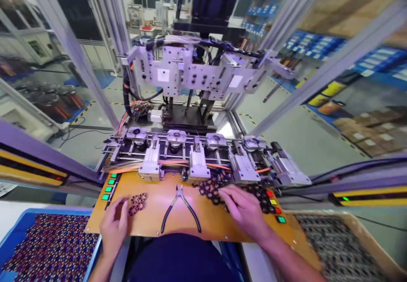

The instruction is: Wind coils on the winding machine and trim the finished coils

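My left hand [115,224] rests on the orange work board [152,218], fingers curled beside a small cluster of dark ring-shaped parts [137,202]. My right hand [244,209] lies flat with fingers spread on a larger heap of the same ring parts [212,187] near the board's right side. Between the hands lie black-handled cutting pliers [180,209], jaws pointing away from me. Neither hand clearly grips anything.
Behind the board stands a machine with several round fixtures [176,138] in a row and orange tubing. Green buttons [109,186] sit at the left, red and green ones [276,205] at the right. A blue bin [47,244] of parts is left, a cardboard box [340,248] right.
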### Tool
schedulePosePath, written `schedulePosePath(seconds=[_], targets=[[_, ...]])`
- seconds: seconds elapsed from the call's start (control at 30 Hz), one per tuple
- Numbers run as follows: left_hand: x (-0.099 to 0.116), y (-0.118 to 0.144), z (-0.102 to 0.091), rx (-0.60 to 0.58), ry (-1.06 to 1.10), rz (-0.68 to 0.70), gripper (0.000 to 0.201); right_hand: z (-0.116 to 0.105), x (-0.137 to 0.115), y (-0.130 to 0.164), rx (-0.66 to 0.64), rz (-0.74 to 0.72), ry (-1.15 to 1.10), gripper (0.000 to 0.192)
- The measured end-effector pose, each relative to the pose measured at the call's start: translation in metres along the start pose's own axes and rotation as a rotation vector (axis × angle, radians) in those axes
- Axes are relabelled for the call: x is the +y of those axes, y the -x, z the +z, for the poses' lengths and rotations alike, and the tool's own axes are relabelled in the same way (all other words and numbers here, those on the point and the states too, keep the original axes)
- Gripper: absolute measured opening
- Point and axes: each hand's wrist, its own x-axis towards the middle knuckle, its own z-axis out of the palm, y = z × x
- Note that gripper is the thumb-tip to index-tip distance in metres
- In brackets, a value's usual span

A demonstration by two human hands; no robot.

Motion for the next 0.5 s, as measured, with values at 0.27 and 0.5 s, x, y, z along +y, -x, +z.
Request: schedulePosePath(seconds=[0.27,0.5], targets=[[0.127,-0.026,-0.035,-0.573,0.252,0.194,0.025,0.001,-0.050,0.026,-0.192,-0.209,0.061,0.044],[0.193,-0.023,-0.050,-0.873,0.605,0.236,0.022,-0.016,-0.080,-0.009,-0.195,-0.496,0.307,0.040]])
